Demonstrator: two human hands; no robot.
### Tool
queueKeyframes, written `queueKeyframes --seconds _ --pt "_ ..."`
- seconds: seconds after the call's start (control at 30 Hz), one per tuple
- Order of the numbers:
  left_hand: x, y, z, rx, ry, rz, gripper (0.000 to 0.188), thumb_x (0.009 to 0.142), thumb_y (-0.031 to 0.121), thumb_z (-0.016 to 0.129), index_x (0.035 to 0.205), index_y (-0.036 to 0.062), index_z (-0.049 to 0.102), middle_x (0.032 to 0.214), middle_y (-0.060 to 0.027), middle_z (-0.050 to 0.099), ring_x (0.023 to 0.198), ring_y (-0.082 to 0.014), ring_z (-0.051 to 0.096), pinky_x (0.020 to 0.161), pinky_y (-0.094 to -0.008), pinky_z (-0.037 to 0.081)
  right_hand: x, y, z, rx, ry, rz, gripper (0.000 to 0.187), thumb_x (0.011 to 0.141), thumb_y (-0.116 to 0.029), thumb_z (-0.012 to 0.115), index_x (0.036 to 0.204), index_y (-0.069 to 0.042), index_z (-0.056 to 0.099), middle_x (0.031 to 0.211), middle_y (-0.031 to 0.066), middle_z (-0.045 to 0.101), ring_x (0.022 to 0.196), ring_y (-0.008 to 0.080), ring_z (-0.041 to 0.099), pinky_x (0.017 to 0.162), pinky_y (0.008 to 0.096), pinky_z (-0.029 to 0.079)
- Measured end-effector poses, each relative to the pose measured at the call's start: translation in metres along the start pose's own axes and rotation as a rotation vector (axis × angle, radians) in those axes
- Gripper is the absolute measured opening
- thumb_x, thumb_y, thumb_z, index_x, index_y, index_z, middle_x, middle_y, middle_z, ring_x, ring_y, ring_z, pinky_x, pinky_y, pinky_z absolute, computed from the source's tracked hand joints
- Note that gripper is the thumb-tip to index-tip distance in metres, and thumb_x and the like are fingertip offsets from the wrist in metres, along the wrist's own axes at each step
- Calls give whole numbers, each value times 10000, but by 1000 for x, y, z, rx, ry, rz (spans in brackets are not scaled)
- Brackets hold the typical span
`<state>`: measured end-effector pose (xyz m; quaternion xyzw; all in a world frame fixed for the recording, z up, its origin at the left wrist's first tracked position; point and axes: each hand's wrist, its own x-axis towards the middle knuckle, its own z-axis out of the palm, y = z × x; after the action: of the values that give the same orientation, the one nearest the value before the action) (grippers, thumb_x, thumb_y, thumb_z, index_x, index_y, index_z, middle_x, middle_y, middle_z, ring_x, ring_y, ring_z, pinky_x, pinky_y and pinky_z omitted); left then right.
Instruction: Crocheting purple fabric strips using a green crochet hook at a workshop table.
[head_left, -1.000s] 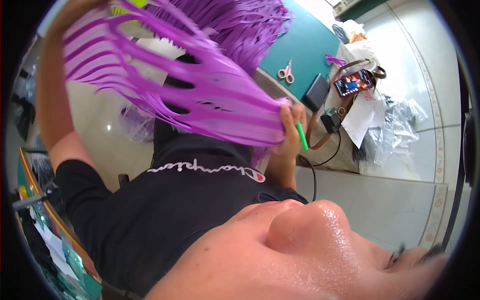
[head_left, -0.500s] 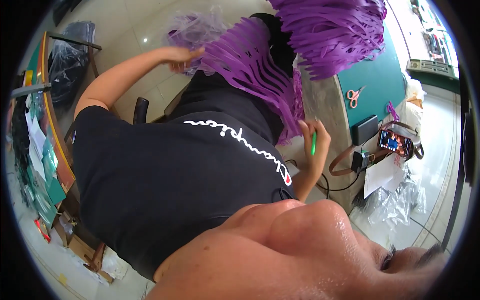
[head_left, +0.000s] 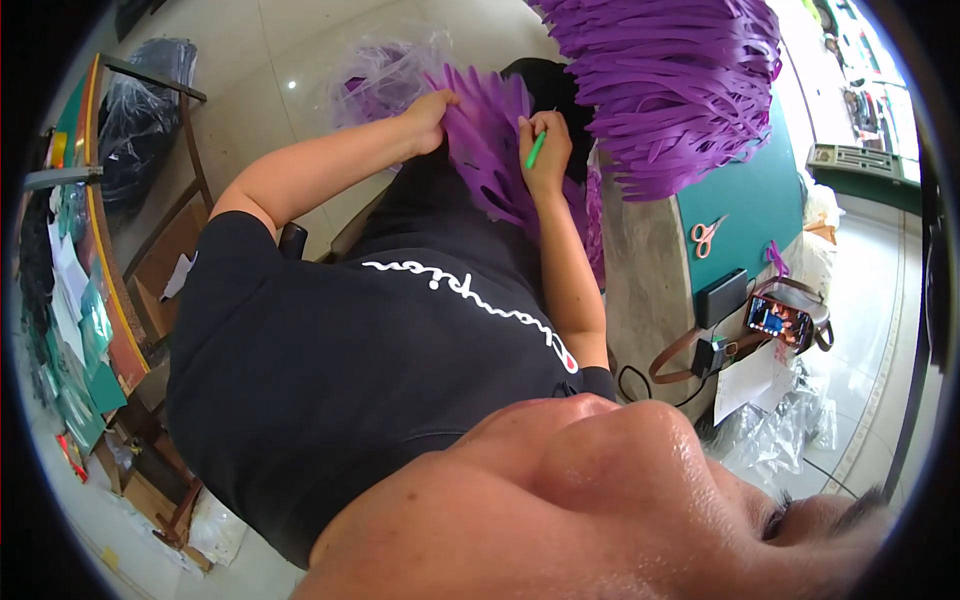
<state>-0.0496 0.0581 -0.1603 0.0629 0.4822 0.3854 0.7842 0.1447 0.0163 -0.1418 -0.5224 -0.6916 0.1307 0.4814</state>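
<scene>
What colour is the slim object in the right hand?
The slim object is bright green, best seen in the head view.

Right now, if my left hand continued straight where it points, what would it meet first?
Most likely the purple strip piece: the left hand seems to touch its edge, though depth is hard to judge.
</scene>
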Motion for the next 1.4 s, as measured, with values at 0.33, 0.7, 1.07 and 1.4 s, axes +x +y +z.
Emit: queueKeyframes --seconds 0.33,0.7,1.07,1.4 --pt "-95 -15 101 -89 -798 -362 360 936 329 570 1152 41 555 1129 -119 631 1095 -260 592 1012 -434 418 -17 -79 -109 480 393 250 389 851 64 619 715 -111 300 745 9 495 662 54 380 611 194 346" --pt "-171 -52 151 460 -858 323 420 898 111 644 1282 31 497 1187 -59 586 1088 -142 550 954 -285 429 -37 -131 -172 517 613 166 319 859 -13 657 790 -109 361 918 60 611 726 57 490 673 185 414" --pt "-171 -60 129 335 -797 319 425 808 76 736 1181 13 543 1069 -60 619 986 -152 607 866 -293 478 -49 -135 -167 117 269 231 346 828 -64 704 701 -90 382 782 -10 552 680 50 428 610 194 373" --pt "-162 -65 130 247 -689 287 229 845 87 699 1047 15 618 942 -55 661 863 -154 646 783 -300 511 -55 -131 -167 608 471 255 332 905 -320 616 836 -14 507 906 66 582 738 109 533 670 243 449"
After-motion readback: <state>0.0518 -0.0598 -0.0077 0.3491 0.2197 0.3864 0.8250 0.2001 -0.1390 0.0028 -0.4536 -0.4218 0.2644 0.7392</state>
